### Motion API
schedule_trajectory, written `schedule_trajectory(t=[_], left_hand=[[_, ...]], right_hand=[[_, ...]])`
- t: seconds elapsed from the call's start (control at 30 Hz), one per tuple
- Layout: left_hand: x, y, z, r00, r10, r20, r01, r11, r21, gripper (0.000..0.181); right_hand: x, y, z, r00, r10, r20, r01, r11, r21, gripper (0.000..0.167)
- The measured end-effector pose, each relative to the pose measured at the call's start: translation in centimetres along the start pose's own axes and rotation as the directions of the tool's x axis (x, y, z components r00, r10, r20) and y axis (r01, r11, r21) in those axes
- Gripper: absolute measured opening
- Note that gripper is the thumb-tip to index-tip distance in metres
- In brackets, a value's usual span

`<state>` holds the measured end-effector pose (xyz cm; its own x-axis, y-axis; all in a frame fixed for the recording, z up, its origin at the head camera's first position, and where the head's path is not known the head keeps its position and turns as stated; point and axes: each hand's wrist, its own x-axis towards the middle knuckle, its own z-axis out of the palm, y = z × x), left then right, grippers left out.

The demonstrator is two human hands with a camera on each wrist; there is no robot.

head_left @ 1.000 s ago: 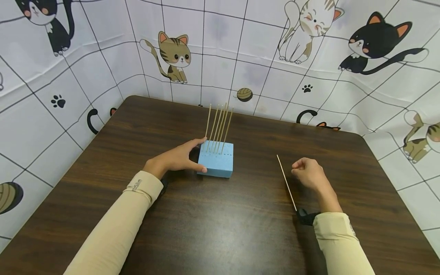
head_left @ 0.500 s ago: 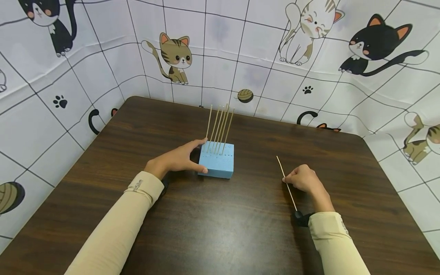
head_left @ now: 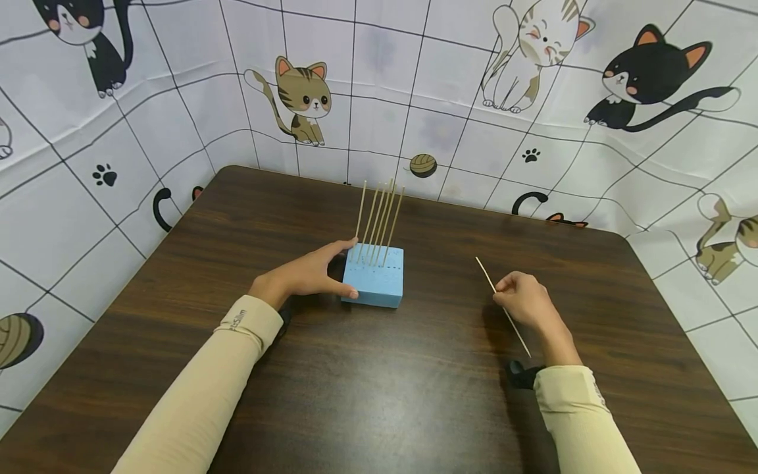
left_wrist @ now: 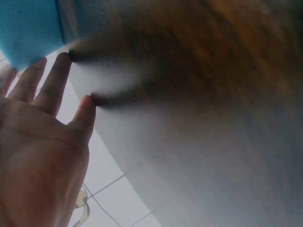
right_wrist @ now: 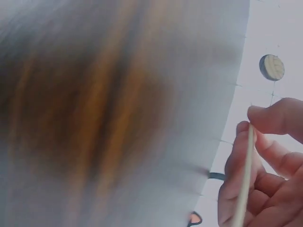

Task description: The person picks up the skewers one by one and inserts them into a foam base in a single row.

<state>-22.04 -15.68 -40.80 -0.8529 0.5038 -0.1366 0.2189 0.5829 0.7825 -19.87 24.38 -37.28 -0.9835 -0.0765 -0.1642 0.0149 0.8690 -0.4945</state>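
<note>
A light-blue foam block (head_left: 374, 283) with small holes in its top sits on the table. Several thin wooden skewers (head_left: 387, 217) stand in it toward its back left, leaning slightly. My left hand (head_left: 304, 271) holds the block from the left, thumb at the front and index finger at the back corner. In the left wrist view its other fingers (left_wrist: 53, 90) stretch out beside the block (left_wrist: 31, 30). On the right, my right hand (head_left: 524, 299) pinches a loose skewer (head_left: 485, 273) between thumb and fingertips. The right wrist view shows that skewer (right_wrist: 245, 175) running back from the pinch.
The dark brown wooden table (head_left: 379, 388) spreads around both hands. Behind it hangs a white grid-patterned cloth (head_left: 379, 112) printed with cats, close to the table's back edge. A black strap (head_left: 524, 375) sits at the right wrist.
My right hand has moved left to the loose skewer, pinched it and raised it a little, turning it slightly. The left hand and the block stay in place.
</note>
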Motion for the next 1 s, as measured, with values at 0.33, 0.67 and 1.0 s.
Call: schedule_trajectory(t=[0.33, 0.67, 1.0], left_hand=[[-0.2, 0.2, -0.1, 1.000, -0.005, -0.004, 0.005, 1.000, -0.001, 0.110], [-0.1, -0.1, -0.1, 1.000, -0.022, 0.000, 0.022, 1.000, 0.009, 0.111], [-0.1, 0.0, 0.0, 1.000, -0.010, -0.005, 0.010, 1.000, 0.014, 0.111]], right_hand=[[0.5, -3.6, 0.3, 0.970, -0.165, -0.176, 0.180, 0.981, 0.075, 0.023], [1.5, -7.9, 1.4, 0.900, -0.219, -0.376, 0.313, 0.927, 0.208, 0.020], [1.9, -11.8, 2.5, 0.814, -0.286, -0.506, 0.504, 0.780, 0.370, 0.017]])
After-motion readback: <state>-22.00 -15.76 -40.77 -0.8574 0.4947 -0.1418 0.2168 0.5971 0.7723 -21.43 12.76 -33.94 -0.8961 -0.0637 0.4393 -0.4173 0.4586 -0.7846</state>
